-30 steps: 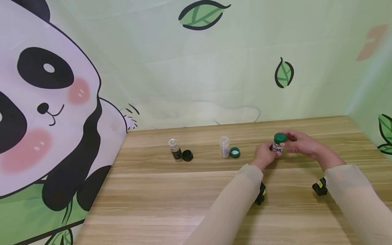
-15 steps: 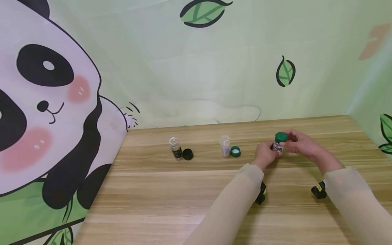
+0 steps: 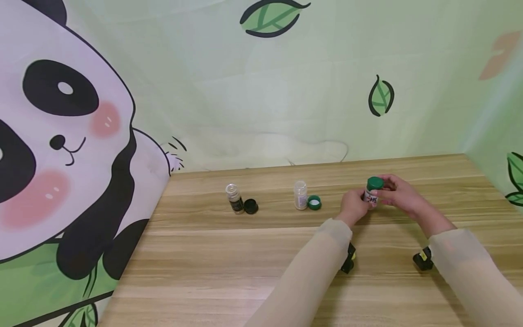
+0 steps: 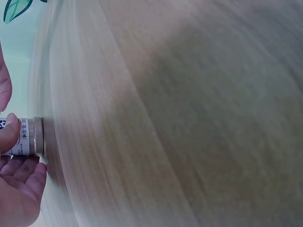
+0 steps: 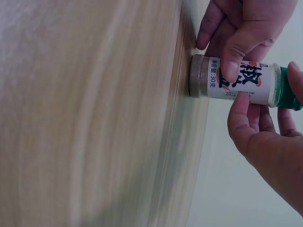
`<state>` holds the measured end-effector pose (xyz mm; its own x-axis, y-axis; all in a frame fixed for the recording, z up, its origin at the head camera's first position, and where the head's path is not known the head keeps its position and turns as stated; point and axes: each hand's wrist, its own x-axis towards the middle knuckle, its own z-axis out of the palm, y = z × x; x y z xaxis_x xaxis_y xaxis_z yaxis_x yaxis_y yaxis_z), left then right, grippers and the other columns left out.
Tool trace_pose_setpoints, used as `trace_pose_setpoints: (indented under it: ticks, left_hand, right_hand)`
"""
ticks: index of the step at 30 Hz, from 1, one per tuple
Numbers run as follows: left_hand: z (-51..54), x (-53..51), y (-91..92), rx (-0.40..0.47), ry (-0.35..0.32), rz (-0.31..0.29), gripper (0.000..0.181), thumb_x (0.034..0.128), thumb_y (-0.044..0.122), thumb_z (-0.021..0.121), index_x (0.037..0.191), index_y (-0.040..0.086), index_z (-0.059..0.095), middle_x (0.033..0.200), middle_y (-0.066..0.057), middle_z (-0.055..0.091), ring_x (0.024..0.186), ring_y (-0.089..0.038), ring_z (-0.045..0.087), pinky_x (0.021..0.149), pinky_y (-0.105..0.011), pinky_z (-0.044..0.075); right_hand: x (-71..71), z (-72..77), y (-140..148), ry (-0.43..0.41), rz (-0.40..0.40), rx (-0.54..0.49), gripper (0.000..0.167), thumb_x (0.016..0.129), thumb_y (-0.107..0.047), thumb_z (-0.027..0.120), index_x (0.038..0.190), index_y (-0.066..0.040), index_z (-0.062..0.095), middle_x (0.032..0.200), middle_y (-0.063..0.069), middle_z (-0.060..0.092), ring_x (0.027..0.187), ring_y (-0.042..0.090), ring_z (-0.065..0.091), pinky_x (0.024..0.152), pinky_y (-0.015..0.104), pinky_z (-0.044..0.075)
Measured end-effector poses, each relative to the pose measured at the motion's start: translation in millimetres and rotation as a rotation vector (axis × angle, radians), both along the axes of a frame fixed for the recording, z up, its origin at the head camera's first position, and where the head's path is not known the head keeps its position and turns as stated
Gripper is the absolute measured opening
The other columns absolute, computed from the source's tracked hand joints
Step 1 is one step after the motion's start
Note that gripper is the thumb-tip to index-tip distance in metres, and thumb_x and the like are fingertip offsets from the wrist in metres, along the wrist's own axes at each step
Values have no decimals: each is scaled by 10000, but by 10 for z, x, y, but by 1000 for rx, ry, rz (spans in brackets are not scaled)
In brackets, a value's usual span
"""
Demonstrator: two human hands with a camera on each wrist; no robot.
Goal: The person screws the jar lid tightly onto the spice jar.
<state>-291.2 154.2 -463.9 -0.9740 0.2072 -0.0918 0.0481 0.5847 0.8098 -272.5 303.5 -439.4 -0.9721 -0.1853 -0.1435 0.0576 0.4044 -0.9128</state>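
Observation:
A seasoning bottle [image 5: 259, 82] with a white printed label and a green cap [image 3: 375, 183] stands upright toward the right of the table, in the head view. My left hand [image 3: 353, 204] grips its body; the thumb presses on the label in the right wrist view. With thumb and fingers my right hand [image 3: 400, 195] holds the bottle at its green cap. Brownish contents show near the base in the right wrist view. Whether the base touches the tabletop, I cannot tell. The left wrist view catches only the lower part of the bottle [image 4: 24, 137].
Left of the hands stands an uncapped clear bottle [image 3: 300, 195], a green cap [image 3: 314, 202] lying beside it. Farther left is another uncapped bottle [image 3: 234, 199] with a dark label, next to a black cap [image 3: 251, 206]. A printed cloth [image 3: 204, 91] hangs behind the wooden table [image 3: 229, 268].
My right hand has turned slightly at the cap, its wrist and sleeve shifting a little toward me and left. The left hand keeps its grip on the bottle.

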Motion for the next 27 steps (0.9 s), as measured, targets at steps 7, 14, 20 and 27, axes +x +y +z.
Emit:
trace_pose_setpoints:
  ticks: [7, 14, 20, 27]
  left_hand:
    - [-23, -14, 10, 26, -11, 2, 198, 889, 126, 800, 1082, 84, 781, 1015, -34, 792, 779, -42, 530, 725, -136, 454]
    - [-42, -32, 23, 36, -27, 10, 203, 891, 129, 799, 1090, 89, 782, 1023, -28, 790, 788, -41, 543, 732, -143, 466]
    - [-45, -39, 24, 9, -14, 4, 221, 883, 135, 808, 1097, 90, 779, 1041, -26, 789, 807, -40, 549, 760, -138, 468]
    - [-24, -29, 32, -13, -5, 5, 232, 874, 132, 815, 1100, 95, 781, 1047, -24, 796, 816, -45, 583, 769, -139, 482]
  right_hand:
    - [-12, -1, -18, 7, -17, 52, 648, 1062, -219, 555, 1514, 123, 240, 1489, 361, 403, 947, -139, 486, 844, 195, 542]
    - [-47, 15, 12, -18, 13, 34, 647, 1045, -179, 579, 1487, 150, 240, 1428, 333, 429, 954, -106, 503, 863, 179, 549]
    - [-107, 39, 122, -72, 132, -41, 695, 1034, -91, 563, 1545, 137, 151, 1456, 304, 397, 993, -120, 529, 901, 189, 553]
    - [-162, 82, 233, -103, 226, -76, 765, 999, -38, 569, 1591, 79, 99, 1524, 366, 333, 1041, -96, 564, 900, 227, 555]
